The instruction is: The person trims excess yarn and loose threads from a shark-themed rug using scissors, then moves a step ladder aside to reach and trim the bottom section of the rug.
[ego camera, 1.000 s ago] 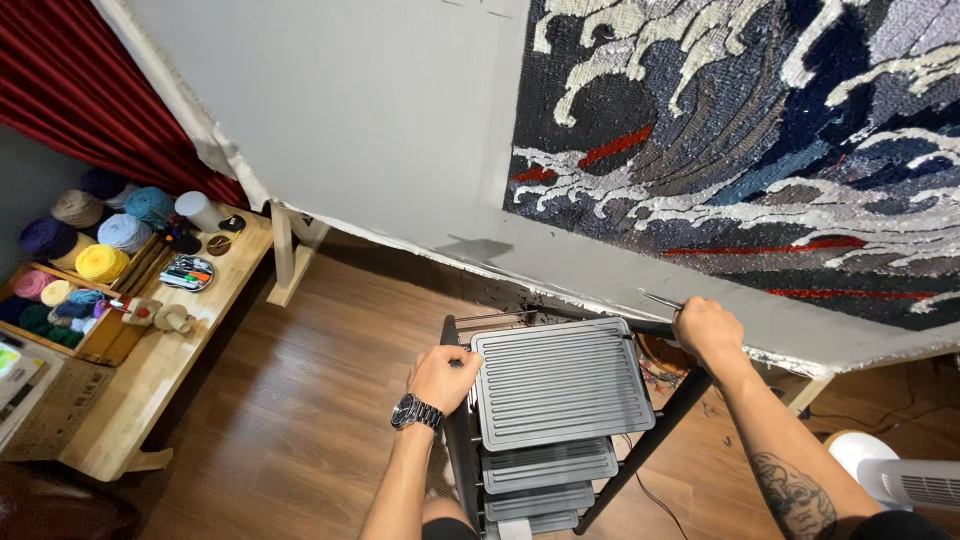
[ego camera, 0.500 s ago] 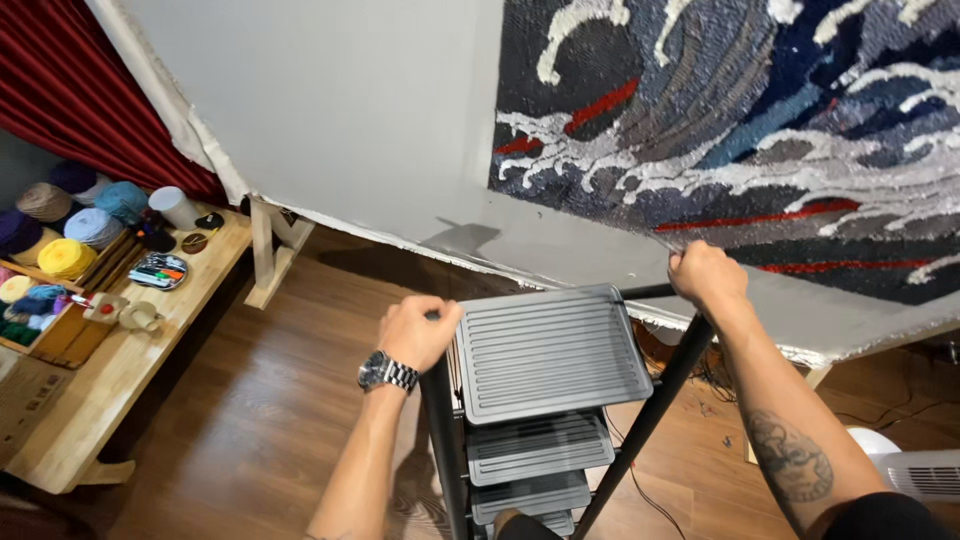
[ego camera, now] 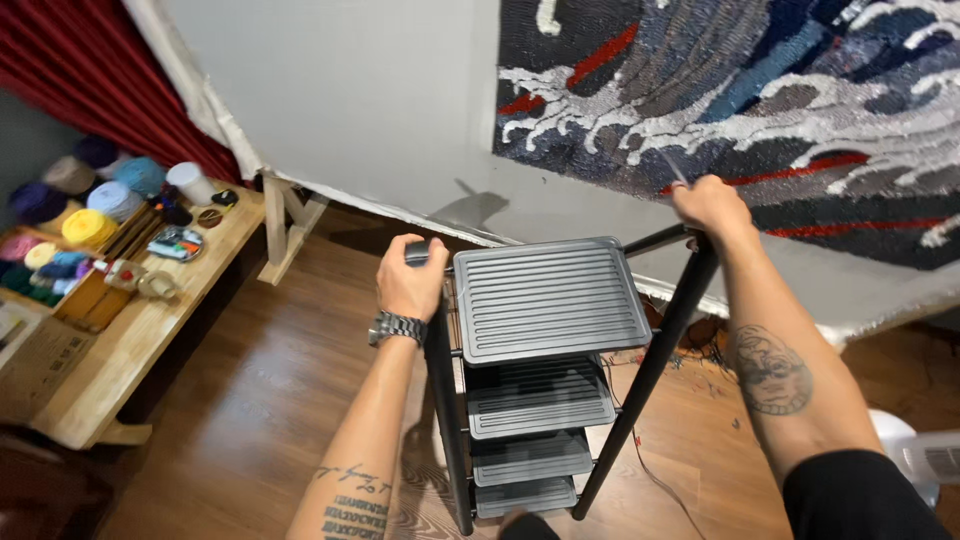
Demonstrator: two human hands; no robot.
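Wooden floor (ego camera: 250,400), stepladder (ego camera: 545,300), yarn-laden workbench (ego camera: 130,330) leftward.

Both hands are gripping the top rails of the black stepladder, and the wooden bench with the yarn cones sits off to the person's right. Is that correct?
Not quite. In the head view the left hand and the right hand do grip the stepladder at its top rails, but the wooden bench with the yarn cones sits to the person's left, not the right.

Rug-tufting workshop — tufted rug (ego camera: 760,110), yarn cones (ego camera: 90,195).
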